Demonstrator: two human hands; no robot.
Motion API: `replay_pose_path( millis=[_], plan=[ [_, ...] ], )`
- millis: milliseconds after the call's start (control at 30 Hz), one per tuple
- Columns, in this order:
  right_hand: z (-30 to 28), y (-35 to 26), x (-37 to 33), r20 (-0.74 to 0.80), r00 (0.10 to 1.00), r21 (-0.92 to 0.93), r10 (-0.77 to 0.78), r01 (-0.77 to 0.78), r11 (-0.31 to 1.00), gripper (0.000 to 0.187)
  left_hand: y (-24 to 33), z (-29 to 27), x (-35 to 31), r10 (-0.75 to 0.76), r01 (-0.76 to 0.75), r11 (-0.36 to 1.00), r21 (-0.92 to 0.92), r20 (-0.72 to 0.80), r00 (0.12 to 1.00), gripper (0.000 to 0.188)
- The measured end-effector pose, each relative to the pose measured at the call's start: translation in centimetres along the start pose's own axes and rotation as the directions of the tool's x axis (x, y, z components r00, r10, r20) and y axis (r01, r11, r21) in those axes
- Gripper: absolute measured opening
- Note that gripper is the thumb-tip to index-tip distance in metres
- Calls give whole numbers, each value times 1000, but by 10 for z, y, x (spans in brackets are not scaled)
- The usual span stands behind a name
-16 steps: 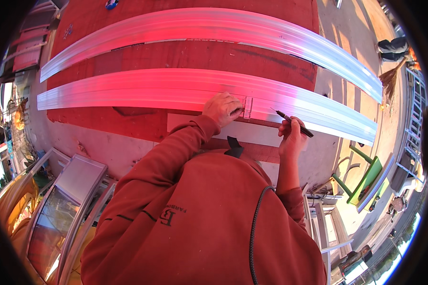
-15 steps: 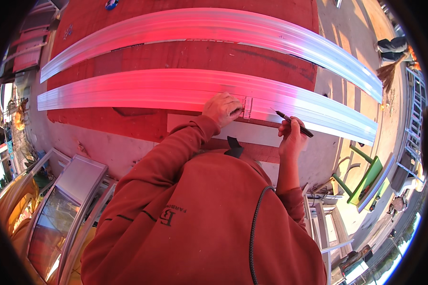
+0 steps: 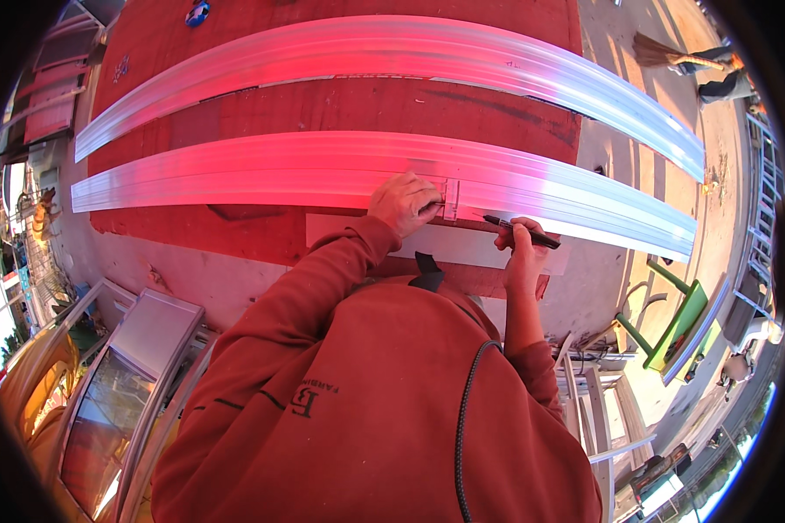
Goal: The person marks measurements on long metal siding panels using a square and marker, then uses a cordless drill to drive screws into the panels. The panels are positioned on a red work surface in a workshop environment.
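And it's red all over: a deep red mat (image 3: 323, 103), a brick-red sweatshirt (image 3: 392, 366) with black print and thin black dashes on it! The near metal strip (image 3: 323, 166) glows hot pink through the middle, then fades to icy blue-white at the right, fine lines running lengthwise. The far metal strip (image 3: 392, 44) matches it! Black for the pen (image 3: 547, 240), speckled black for the cord (image 3: 460, 427), bright green for the bench (image 3: 679, 324), straw-brown for the broom (image 3: 657, 50)!
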State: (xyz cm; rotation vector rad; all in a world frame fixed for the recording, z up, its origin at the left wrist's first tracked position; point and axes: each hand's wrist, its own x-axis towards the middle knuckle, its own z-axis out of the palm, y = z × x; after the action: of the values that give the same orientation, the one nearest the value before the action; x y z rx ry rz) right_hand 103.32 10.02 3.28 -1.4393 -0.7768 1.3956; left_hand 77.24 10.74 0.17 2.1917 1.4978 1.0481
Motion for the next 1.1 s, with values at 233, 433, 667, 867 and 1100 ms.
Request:
replay_pose_path(
  millis=[233, 433, 667, 867, 1100],
  plan=[
    [3, 2, 0, 15, 1000, 0, 16, -16, 1000, 12, -1, 1, 0, 7, -7, 1000, -11, 5, 1000, 20],
    [13, 8, 1, 77, 997, -54, -9, 13, 998, 9, -1, 1, 0, 13, -13, 1000, -4, 1, 1000, 20],
    [18, 20, 5, 126, 991, -45, -42, 49, 998, 8, -1, 1, -1, 8, -8, 1000, -5, -4, 1000, 19],
    [20, 17, 4, 119, 992, -82, -27, 37, 996, 8, 2, -2, 2, 9, -9, 1000, -7, -6, 1000, 19],
    [19, 20, 5, 117, 993, -93, -24, 35, 995, 9, 2, -1, 2, 6, -7, 1000, -9, -7, 1000, 21]
  ],
)
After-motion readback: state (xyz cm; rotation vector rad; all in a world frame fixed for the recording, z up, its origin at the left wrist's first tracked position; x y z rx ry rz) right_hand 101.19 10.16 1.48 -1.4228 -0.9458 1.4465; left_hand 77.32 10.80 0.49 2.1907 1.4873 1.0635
